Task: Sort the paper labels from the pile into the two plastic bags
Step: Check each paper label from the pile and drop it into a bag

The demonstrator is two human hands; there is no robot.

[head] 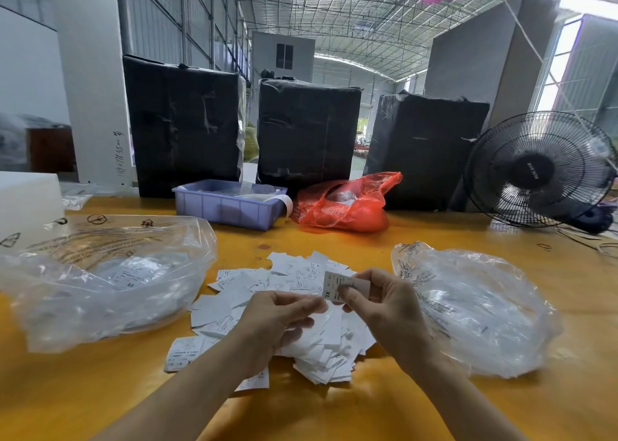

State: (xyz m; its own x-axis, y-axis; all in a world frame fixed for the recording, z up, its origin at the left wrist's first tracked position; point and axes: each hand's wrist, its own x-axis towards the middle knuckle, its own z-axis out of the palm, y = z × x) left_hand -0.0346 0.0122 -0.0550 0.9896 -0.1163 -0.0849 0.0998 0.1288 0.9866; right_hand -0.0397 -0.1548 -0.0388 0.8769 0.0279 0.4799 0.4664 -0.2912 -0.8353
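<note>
A pile of white paper labels point(287, 283) lies on the yellow table point(368, 407) in front of me. My right hand point(384, 310) pinches a label marked XL point(332, 285) between thumb and fingers, above the pile. My left hand point(277, 320) hovers over the pile with curled fingers touching a white label there. A clear plastic bag point(100, 273) on the left holds labels, one reading XS. A second clear plastic bag point(478, 310) lies crumpled on the right.
A purple plastic bin point(227, 206) and a red plastic bag point(347, 203) sit behind the pile. Three black-wrapped bales point(307, 133) stand along the far edge. A black fan point(538, 170) stands at the right. A white box point(26, 200) is at the far left.
</note>
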